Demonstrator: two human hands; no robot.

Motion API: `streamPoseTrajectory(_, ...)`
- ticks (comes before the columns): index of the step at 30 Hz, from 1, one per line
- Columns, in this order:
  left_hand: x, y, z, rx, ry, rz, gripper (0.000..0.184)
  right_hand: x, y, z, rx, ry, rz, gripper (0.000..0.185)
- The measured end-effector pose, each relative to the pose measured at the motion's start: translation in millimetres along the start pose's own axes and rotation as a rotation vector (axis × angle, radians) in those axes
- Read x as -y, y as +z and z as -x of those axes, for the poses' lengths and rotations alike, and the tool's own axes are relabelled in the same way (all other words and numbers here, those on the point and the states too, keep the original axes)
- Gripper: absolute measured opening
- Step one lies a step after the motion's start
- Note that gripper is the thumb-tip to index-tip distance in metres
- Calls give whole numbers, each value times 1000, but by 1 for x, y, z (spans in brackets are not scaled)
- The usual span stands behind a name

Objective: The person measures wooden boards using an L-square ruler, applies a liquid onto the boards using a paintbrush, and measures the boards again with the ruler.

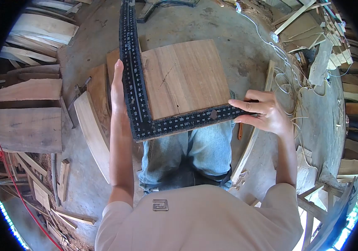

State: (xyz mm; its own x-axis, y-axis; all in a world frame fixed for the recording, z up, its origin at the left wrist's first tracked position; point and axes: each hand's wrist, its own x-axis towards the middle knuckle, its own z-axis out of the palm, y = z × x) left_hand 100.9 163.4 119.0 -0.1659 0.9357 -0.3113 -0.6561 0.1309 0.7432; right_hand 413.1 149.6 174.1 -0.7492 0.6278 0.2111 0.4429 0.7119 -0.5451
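A black framing square (139, 111) with white scale marks lies along two edges of a square wooden board (185, 79), above my knees. The board has a dark crack and a small dark spot. My left hand (118, 90) is at the outer edge of the long blade, thumb pressed along it; its other fingers are hidden, seemingly beneath. At the end of the short blade, my right hand (267, 111) is closed, thumb and fingers pinching the blade. Between those fingers shows a dark end that I cannot make out clearly.
Wooden planks (24, 129) are stacked at the left. A curved light board (91, 129) and a long strip (254, 129) flank my legs. White cable (285, 62) coils on the concrete floor (91, 37); a red cord (18, 188) runs at lower left.
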Motion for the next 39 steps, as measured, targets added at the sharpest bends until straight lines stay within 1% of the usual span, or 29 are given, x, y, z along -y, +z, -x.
streamPoseTrajectory(5, 0, 1, 2, -21, 11, -19, 37, 4, 3, 0, -47, -39, 50, 49)
streamPoseTrajectory(7, 0, 3, 3, -18, 21, -8, 37, 5, 7, 1, -132, -58, 74, 42)
streamPoseTrajectory(8, 0, 3, 3, -21, 11, -3, 37, 5, 8, 1, -132, -61, 78, 42)
streamPoseTrajectory(11, -1, 4, 5, -12, 16, -1, 37, 5, 13, 4, -160, -33, 35, 44)
streamPoseTrajectory(12, -1, 4, 5, 0, 28, -3, 38, 5, 18, 7, -175, 33, -42, 46)
streamPoseTrajectory(13, -2, 0, 4, 48, 74, 3, 38, 5, 23, 10, -191, 100, -119, 48)
streamPoseTrajectory(14, -2, 0, 6, 140, 98, 80, 38, 7, 30, 12, -249, 117, -220, 44)
streamPoseTrajectory(15, -2, 2, 6, 234, 118, 156, 38, 9, 39, 15, -255, 119, -215, 44)
streamPoseTrajectory(16, 3, -15, -7, 236, 112, 114, 38, 12, 48, 19, -380, 213, -294, 42)
streamPoseTrajectory(17, 0, -2, 4, -48, 179, -14, 34, 12, 57, 23, -506, 312, -372, 40)
streamPoseTrajectory(18, -2, 3, 9, -54, 203, -106, 32, 7, 67, 29, -605, 309, -351, 36)
streamPoseTrajectory(19, -2, 6, 12, -59, 226, -199, 31, 4, 79, 38, -704, 407, -402, 35)
streamPoseTrajectory(20, -2, 5, 12, -17, 133, -83, 32, 1, 89, 46, -804, 504, -453, 34)
streamPoseTrajectory(21, -1, 1, 10, -6, 104, -69, 32, 0, 95, 49, -918, 465, -416, 30)
streamPoseTrajectory(22, 0, -4, 8, 4, 74, -57, 33, 2, 95, 54, -973, 543, -396, 28)
streamPoseTrajectory(23, -2, -5, 9, -30, -30, -9, 33, 3, 95, 61, -1027, 621, -375, 27)
streamPoseTrajectory(24, -3, -8, 9, -19, -35, 6, 33, -2, 97, 70, -1067, 624, -214, 27)
streamPoseTrajectory(25, -3, -9, 9, -8, -38, 22, 33, -8, 100, 82, -1075, 636, -205, 27)
streamPoseTrajectory(26, 0, -4, 11, -16, 24, 33, 36, -15, 104, 96, -1073, 771, -98, 28)
streamPoseTrajectory(28, 3, -8, 17, 6, -10, 44, 39, -26, 112, 120, -1059, 1077, 75, 31)
streamPoseTrajectory(29, 4, -10, 18, 19, -31, 57, 42, -37, 119, 132, -1061, 1084, 80, 31)
streamPoseTrajectory(31, 7, -16, 17, 45, -21, 32, 46, -62, 137, 161, -1200, 1365, 189, 33)
streamPoseTrajectory(32, 8, -20, 17, 59, -30, 36, 46, -75, 144, 175, -1206, 1425, 315, 36)
streamPoseTrajectory(34, 8, -22, 18, 62, -35, 33, 46, -93, 152, 196, -1205, 1555, 395, 36)
streamPoseTrajectory(35, 8, -20, 19, 56, -28, 34, 45, -95, 153, 199, -1159, 1734, 345, 40)
streamPoseTrajectory(36, 8, -19, 21, 49, -21, 35, 45, -100, 160, 204, -1148, 1733, 337, 40)
streamPoseTrajectory(38, 10, -19, 22, 14, 20, 31, 45, -120, 187, 224, -1114, 1909, 432, 46)
streamPoseTrajectory(39, 11, -19, 22, -10, 57, 30, 45, -130, 207, 239, -1021, 1918, 453, 49)
